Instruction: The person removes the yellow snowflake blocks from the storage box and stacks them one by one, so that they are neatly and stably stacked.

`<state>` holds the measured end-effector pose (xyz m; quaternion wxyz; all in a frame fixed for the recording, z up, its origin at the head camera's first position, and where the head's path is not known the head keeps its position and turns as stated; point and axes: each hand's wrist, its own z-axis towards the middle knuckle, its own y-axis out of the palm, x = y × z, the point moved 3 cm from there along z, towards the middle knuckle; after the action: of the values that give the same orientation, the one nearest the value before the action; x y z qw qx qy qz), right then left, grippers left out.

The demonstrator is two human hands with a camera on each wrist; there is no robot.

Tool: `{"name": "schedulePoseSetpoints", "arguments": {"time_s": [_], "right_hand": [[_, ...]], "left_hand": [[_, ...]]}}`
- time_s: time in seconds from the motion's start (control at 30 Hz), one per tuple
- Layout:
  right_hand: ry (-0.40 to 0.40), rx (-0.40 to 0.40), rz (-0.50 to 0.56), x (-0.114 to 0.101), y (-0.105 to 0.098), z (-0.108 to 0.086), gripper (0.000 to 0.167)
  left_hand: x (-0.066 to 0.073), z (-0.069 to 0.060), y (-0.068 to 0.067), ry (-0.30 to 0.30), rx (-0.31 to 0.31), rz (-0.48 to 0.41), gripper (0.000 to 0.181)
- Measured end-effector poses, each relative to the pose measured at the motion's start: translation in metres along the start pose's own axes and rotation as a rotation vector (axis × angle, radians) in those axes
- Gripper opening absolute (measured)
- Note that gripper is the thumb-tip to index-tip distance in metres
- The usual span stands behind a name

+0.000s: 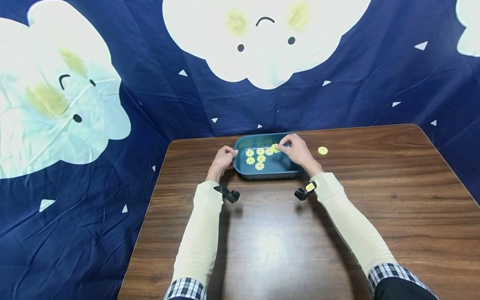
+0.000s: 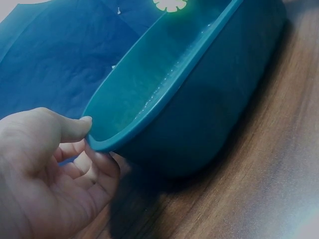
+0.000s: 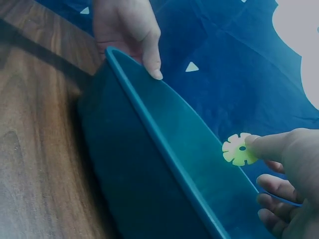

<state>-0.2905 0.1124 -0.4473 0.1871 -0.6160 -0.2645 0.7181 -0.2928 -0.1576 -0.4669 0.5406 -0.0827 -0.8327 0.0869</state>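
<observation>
A teal plastic basin (image 1: 268, 175) with rounded corners stands on the table, several yellow notched discs (image 1: 259, 166) lying on its floor. My left hand (image 1: 223, 159) holds the basin's left end. In the left wrist view, the thumb of the left hand (image 2: 55, 169) lies over the rim of the basin (image 2: 214, 109), fingers beneath. Between thumb and fingers, my right hand (image 1: 298, 152) pinches a yellow notched disc (image 3: 239, 149) with a hole in its centre. This disc is above the basin's right part, and its lower fingers are loosely curled.
One more yellow disc (image 1: 322, 150) lies on the brown wooden table (image 1: 375, 187), right of the basin. A dark blue cloth (image 1: 210, 96) with white clouds hangs close behind the table's far edge and along its left side.
</observation>
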Motion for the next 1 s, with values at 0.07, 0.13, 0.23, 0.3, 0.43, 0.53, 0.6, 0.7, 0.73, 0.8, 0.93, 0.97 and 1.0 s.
{"name": "schedulePoseSetpoints", "arguments": {"time_s": [0.07, 0.13, 0.23, 0.3, 0.43, 0.53, 0.6, 0.7, 0.73, 0.8, 0.93, 0.97, 1.0], "right_hand": [[0.009, 0.004, 0.014, 0.0, -0.003, -0.001, 0.024], [0.017, 0.013, 0.024, 0.0, -0.006, -0.001, 0.025], [0.019, 0.029, 0.035, 0.002, -0.011, -0.001, 0.025], [0.023, 0.043, 0.037, 0.005, -0.013, -0.001, 0.026], [0.033, 0.07, 0.051, 0.012, -0.019, -0.002, 0.028], [0.043, 0.093, 0.067, 0.017, -0.023, -0.002, 0.028], [0.047, 0.108, 0.073, 0.02, -0.026, -0.003, 0.028], [0.053, 0.129, 0.081, 0.024, -0.031, -0.004, 0.028], [0.057, 0.134, 0.084, 0.025, -0.033, -0.005, 0.028], [0.068, 0.142, 0.09, 0.028, -0.036, -0.006, 0.03], [0.099, 0.157, 0.109, 0.035, -0.042, -0.007, 0.032], [0.108, 0.163, 0.117, 0.037, -0.043, -0.007, 0.032], [0.116, 0.169, 0.121, 0.039, -0.044, -0.008, 0.033]], "left_hand": [[0.0, 0.0, 0.0, -0.003, -0.003, -0.006, 0.015], [0.0, 0.0, 0.0, -0.006, -0.004, -0.01, 0.015], [0.0, -0.001, 0.0, -0.008, -0.006, -0.009, 0.015], [0.0, -0.001, 0.0, -0.008, -0.007, -0.012, 0.015], [0.0, -0.001, 0.001, -0.008, -0.01, -0.019, 0.015], [-0.001, -0.001, 0.001, -0.01, -0.011, -0.022, 0.016], [-0.001, -0.001, 0.001, -0.012, -0.01, -0.021, 0.016], [-0.001, -0.001, 0.001, -0.013, -0.008, -0.019, 0.016], [-0.001, 0.0, 0.001, -0.013, -0.007, -0.019, 0.016], [-0.001, 0.0, 0.001, -0.012, -0.006, -0.02, 0.017], [-0.001, 0.001, 0.001, -0.012, -0.007, -0.024, 0.017], [-0.001, 0.001, 0.001, -0.012, -0.007, -0.024, 0.017], [-0.001, 0.001, 0.001, -0.012, -0.008, -0.024, 0.017]]}}
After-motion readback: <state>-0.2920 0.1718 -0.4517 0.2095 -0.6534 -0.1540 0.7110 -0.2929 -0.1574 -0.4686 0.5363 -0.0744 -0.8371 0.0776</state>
